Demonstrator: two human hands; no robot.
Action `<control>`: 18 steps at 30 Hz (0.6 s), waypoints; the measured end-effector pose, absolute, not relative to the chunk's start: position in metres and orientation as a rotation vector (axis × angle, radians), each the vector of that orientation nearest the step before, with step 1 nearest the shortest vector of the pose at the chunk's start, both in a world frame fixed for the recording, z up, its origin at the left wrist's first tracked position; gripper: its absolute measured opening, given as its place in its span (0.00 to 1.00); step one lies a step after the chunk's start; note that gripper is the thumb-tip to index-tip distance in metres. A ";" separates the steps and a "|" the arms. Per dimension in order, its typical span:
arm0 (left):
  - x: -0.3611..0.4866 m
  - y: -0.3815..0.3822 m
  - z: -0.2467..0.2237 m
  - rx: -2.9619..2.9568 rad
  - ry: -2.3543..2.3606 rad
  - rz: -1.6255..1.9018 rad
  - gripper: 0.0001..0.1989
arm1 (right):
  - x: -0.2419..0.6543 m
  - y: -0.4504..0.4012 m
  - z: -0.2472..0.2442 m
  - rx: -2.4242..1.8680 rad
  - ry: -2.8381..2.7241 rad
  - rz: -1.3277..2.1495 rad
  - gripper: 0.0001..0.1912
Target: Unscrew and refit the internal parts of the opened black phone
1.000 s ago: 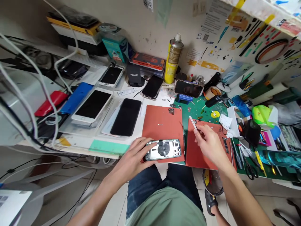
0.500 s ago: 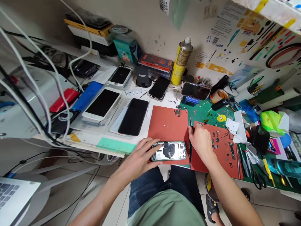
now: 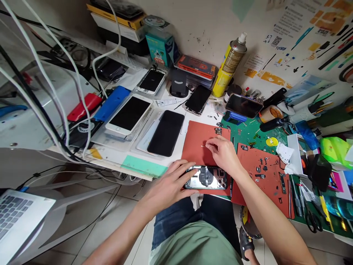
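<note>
My left hand (image 3: pixel 175 180) grips the left end of an opened phone frame (image 3: pixel 206 177), fingers over its top edge and thumb along the bottom. Bare silver metal and a dark round patch show inside the frame, which lies flat on a red mat (image 3: pixel 193 140). Just above it, my right hand (image 3: pixel 224 152) is closed in a pinch at one end of a small pale part (image 3: pixel 203 146) on the same mat. A thin black tool (image 3: pixel 231 188) lies along the mat's right edge, partly hidden under my right wrist.
Small phone parts (image 3: pixel 259 169) lie scattered on a second red mat at the right. Scissors (image 3: pixel 313 221) are near the front edge. A black-screened phone (image 3: pixel 166 133) and a white phone (image 3: pixel 129 114) lie left. A yellow spray can (image 3: pixel 230 64) stands behind.
My right hand has left the black tool beside the mat and moved left to the small pale part. The left hand keeps its grip on the phone frame. The view has shifted slightly.
</note>
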State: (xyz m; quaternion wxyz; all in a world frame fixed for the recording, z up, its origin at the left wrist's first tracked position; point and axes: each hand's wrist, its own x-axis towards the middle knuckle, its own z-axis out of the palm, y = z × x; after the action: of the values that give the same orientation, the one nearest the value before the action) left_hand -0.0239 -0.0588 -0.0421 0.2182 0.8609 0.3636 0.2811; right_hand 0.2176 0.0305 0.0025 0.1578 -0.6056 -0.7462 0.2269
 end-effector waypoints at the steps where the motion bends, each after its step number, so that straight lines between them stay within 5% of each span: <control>1: -0.024 -0.059 -0.042 2.383 1.007 0.786 0.28 | 0.216 0.031 0.001 -1.734 -2.140 0.651 0.12; 18: -0.024 -0.057 -0.040 2.258 1.016 0.857 0.27 | 0.211 0.028 -0.002 -1.796 -2.243 0.616 0.13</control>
State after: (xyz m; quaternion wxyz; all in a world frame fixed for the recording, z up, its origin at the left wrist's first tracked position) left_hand -0.0239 -0.0568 -0.0395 0.2579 0.8326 0.3746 0.3162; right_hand 0.2113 0.0281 -0.0025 0.1014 -0.6079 -0.7594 0.2085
